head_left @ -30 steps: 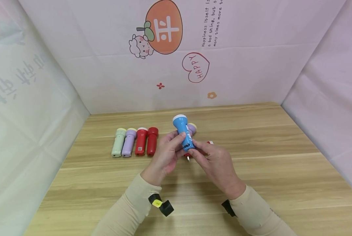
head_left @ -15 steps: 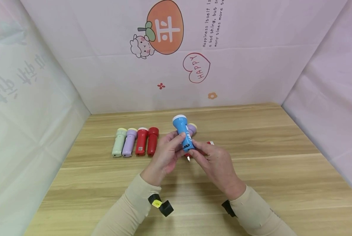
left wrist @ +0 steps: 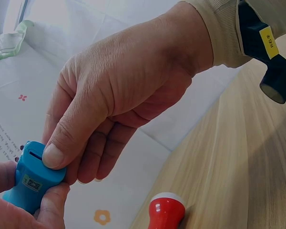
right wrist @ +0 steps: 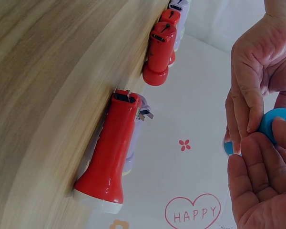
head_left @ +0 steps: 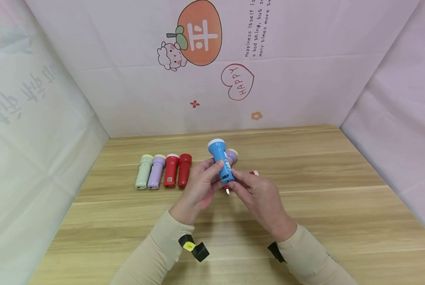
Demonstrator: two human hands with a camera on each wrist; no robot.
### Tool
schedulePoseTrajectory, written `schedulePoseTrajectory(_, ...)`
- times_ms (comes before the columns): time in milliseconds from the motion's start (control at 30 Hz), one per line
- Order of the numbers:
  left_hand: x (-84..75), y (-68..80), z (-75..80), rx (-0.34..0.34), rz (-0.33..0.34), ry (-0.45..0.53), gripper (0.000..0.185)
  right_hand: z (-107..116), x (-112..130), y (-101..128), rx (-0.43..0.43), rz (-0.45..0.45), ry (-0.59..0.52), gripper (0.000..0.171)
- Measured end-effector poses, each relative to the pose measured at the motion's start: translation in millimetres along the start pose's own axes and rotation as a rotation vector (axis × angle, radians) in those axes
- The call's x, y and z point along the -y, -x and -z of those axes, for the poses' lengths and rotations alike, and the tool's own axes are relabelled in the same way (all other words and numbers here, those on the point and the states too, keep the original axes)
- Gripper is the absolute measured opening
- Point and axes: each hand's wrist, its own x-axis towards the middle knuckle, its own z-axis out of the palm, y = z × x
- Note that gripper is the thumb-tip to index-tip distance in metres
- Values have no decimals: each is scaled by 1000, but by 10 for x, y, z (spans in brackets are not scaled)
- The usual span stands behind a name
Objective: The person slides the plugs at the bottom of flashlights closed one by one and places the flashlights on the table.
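A blue flashlight (head_left: 217, 152) with a white rim is held above the table, its lens end pointing away and its base towards me. My left hand (head_left: 202, 184) grips its body, thumb along the side. At the base, my right hand (head_left: 263, 196) pinches the end between thumb and index finger. The left wrist view shows the right thumb (left wrist: 53, 155) on the base, beside a dark slot, with a small square label on the flashlight (left wrist: 32, 183). Below the hands lies a red flashlight (right wrist: 107, 148) with a white rim, metal prongs sticking out of its base.
To the left, a green flashlight (head_left: 143, 172), a purple flashlight (head_left: 156, 172) and two red flashlights (head_left: 170, 171) lie in a row. Another purple flashlight (head_left: 232, 154) lies partly hidden behind the blue one. Printed white cloth (head_left: 294, 91) encloses the wooden table (head_left: 323, 190) at the back and sides.
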Motion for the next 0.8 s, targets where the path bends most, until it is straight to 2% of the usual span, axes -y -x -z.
schedulePoseTrajectory(800, 5, 6, 9, 10, -2, -15, 46, 17, 19, 11, 26, -32, -41, 41)
